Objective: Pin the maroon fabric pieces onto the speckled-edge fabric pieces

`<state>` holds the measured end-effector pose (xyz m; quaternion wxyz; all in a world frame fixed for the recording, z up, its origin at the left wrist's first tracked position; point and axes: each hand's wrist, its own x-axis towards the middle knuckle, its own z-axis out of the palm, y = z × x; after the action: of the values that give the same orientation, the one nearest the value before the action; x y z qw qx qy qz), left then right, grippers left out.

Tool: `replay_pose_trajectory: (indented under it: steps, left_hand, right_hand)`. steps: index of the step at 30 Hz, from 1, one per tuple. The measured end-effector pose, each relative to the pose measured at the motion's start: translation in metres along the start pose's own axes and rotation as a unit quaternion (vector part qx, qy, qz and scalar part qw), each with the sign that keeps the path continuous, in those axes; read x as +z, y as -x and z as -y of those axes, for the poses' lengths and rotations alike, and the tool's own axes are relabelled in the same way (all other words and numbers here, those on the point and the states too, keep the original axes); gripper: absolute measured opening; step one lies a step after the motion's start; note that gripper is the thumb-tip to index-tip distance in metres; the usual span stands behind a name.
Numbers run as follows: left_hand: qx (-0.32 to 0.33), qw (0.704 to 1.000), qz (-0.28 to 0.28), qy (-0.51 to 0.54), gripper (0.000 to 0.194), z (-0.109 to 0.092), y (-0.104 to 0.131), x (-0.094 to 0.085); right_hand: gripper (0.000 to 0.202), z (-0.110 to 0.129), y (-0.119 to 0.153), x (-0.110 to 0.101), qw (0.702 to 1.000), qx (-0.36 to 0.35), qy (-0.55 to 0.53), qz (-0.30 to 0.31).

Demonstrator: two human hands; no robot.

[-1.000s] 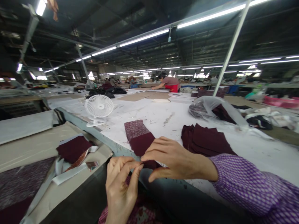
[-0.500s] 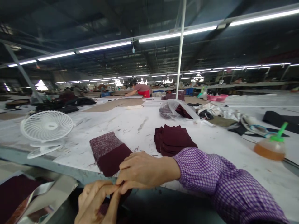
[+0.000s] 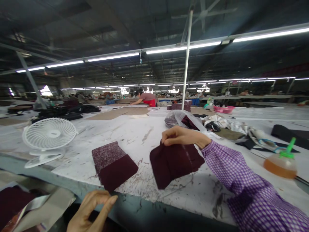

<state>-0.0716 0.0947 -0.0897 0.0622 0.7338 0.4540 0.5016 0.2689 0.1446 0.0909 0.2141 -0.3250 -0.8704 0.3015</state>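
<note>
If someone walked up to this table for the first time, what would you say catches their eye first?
The right hand, in a purple checked sleeve, holds a dark maroon fabric piece lifted above the white table at centre. To its left lies a two-tone maroon stack, with a white desk fan at the far left. The left hand hovers at the near table edge, holding nothing that shows.

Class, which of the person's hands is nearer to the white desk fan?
Left. The left hand sits at the table's near edge, below and right of the white desk fan. The right hand is farther right, holding a maroon fabric piece.
</note>
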Motion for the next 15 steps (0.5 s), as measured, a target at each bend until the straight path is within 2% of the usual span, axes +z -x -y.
replay_pose_trajectory:
  steps: [2, 4, 6, 8, 12, 15]
  left_hand:
    - [-0.042, 0.999, 0.004, -0.018, 0.029, 0.019, -0.003, 0.006]
    - [-0.043, 0.998, 0.002, -0.037, 0.032, 0.028, -0.008, 0.014]
    - [-0.017, 0.998, -0.002, -0.061, 0.035, 0.028, -0.015, 0.023]
    - [0.012, 0.995, 0.005, -0.097, 0.034, 0.022, -0.023, 0.027]
    - [0.041, 0.98, 0.071, -0.179, 0.029, 0.007, -0.039, 0.027]
    - [0.054, 0.964, 0.124, -0.229, 0.022, -0.005, -0.047, 0.026]
  right_hand:
    - [0.023, -0.034, 0.019, -0.028, 0.993, 0.085, -0.023, -0.085]
    - [0.028, -0.07, 0.036, -0.045, 0.98, 0.16, -0.045, -0.111]
    - [0.03, -0.104, 0.045, -0.05, 0.965, 0.233, 0.001, -0.118]
    - [0.025, -0.131, 0.047, -0.047, 0.946, 0.286, 0.096, -0.117]
    - [0.01, -0.156, 0.038, -0.036, 0.906, 0.299, 0.288, -0.082]
    - [0.008, -0.156, 0.033, -0.033, 0.891, 0.297, 0.332, -0.088]
